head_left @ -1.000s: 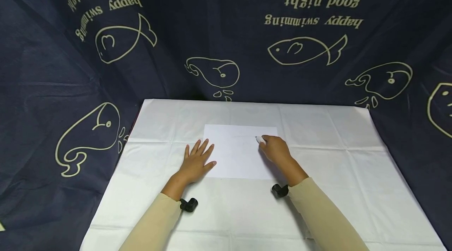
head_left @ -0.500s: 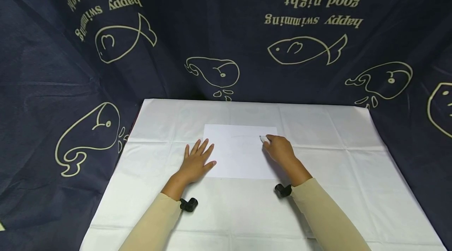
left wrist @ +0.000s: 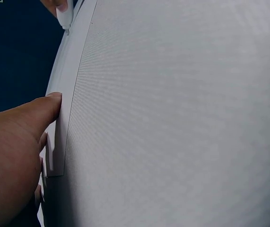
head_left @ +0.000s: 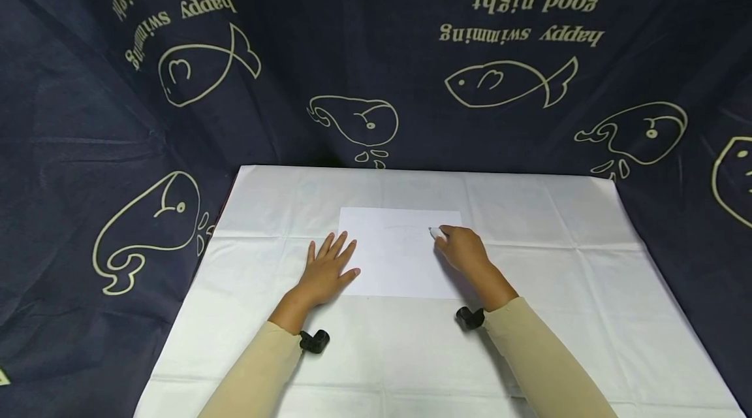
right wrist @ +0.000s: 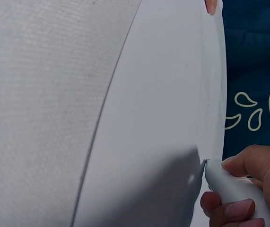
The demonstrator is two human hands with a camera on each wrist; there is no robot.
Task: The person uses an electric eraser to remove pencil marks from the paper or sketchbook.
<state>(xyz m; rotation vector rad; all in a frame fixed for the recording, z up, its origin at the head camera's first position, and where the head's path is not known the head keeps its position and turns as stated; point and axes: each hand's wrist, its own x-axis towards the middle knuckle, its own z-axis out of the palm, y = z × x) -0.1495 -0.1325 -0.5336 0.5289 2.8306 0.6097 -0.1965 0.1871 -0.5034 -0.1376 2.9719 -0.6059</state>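
Observation:
A white sheet of paper (head_left: pixel 395 264) lies on the table. My left hand (head_left: pixel 322 276) rests with its fingers spread at the sheet's left edge, and the thumb (left wrist: pixel 49 106) lies on the paper in the left wrist view. In my right hand (head_left: pixel 463 251), thumb and fingers grip a thick white pen, which looks like a correction pen (right wrist: pixel 234 189). Its thin metal tip points left, at the paper's upper right part. Faint marks run across the upper part of the sheet. The curled fingers hide the pen's rear end.
White cloth (head_left: pixel 529 209) with fold creases covers the table. A dark blue curtain (head_left: pixel 376 26) with fish and whale drawings hangs behind and beside it. Small black wrist cameras sit at both sleeves.
My right hand has slid a little to the right with the pen, then slightly back to the left. My left hand has stayed still on the paper's left edge.

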